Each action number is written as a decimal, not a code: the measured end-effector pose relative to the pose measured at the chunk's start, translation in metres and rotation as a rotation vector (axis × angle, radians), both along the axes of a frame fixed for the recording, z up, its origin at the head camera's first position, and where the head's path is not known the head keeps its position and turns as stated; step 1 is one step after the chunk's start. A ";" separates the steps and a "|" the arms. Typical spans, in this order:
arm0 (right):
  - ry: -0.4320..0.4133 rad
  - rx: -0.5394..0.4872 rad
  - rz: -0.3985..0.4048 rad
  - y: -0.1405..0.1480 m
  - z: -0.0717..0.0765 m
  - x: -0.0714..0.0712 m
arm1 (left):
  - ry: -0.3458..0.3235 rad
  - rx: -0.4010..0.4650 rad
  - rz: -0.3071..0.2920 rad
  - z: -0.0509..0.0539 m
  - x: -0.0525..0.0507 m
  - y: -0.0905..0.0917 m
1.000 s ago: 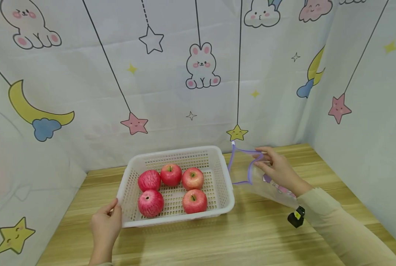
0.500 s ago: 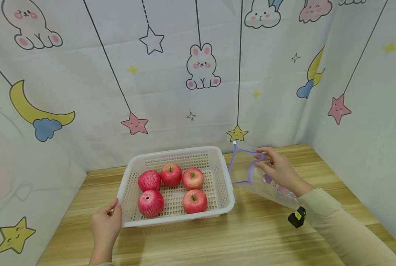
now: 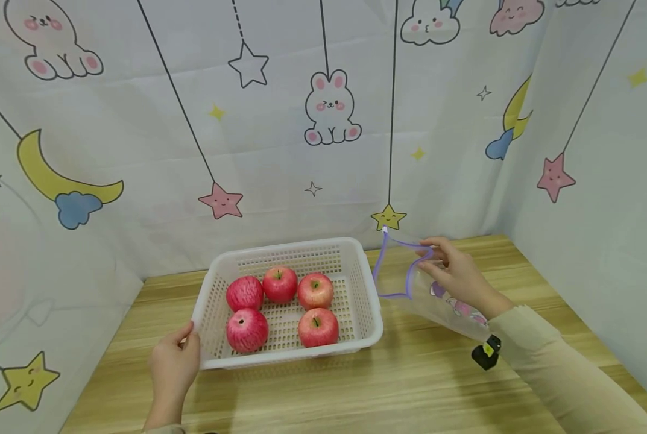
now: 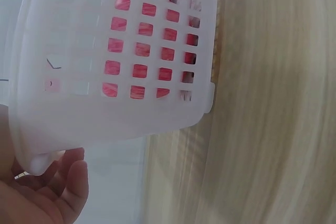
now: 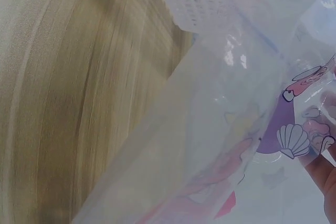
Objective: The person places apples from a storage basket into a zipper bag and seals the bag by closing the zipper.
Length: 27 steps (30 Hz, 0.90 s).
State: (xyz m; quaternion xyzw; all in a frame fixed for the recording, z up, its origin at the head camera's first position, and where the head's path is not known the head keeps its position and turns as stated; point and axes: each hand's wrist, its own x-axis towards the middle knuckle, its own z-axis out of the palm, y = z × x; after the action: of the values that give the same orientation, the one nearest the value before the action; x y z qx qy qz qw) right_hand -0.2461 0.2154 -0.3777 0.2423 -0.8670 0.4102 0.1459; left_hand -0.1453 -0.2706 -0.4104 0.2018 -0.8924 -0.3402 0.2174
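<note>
A white slotted plastic basket (image 3: 280, 360) holds several red apples (image 3: 280, 284), seen from above in the head view. My left hand (image 3: 174, 357) grips the rim at its front left corner; in the left wrist view, the fingers (image 4: 77, 187) curl under the rim beside the basket wall (image 4: 94, 116). To the right of the basket, my right hand (image 3: 459, 271) pinches a clear plastic zip bag (image 3: 418, 293) near its purple-edged mouth, which gapes toward the basket. Shell and cartoon prints show on the bag (image 5: 210, 93) in the right wrist view, where only part of the hand appears.
All stands on a wood-grain table (image 3: 323, 401). A small black object with a yellow mark (image 3: 486, 354) is by the right cuff. White cartoon-printed curtains (image 3: 280, 163) enclose the back and sides, with the basket close to the back one.
</note>
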 end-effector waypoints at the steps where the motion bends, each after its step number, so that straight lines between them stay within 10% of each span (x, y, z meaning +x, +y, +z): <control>1: -0.002 -0.003 0.003 0.000 0.001 0.000 | -0.001 -0.016 -0.007 0.001 0.000 0.000; 27: -0.015 -0.021 0.025 0.004 0.007 0.001 | -0.213 -0.282 -0.186 0.018 -0.001 -0.001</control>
State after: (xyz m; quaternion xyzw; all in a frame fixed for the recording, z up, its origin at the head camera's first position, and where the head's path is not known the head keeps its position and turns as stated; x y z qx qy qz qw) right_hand -0.2451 0.2194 -0.3705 0.2484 -0.8607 0.4229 0.1366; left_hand -0.1460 -0.2714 -0.3927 0.1209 -0.9640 -0.2069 0.1153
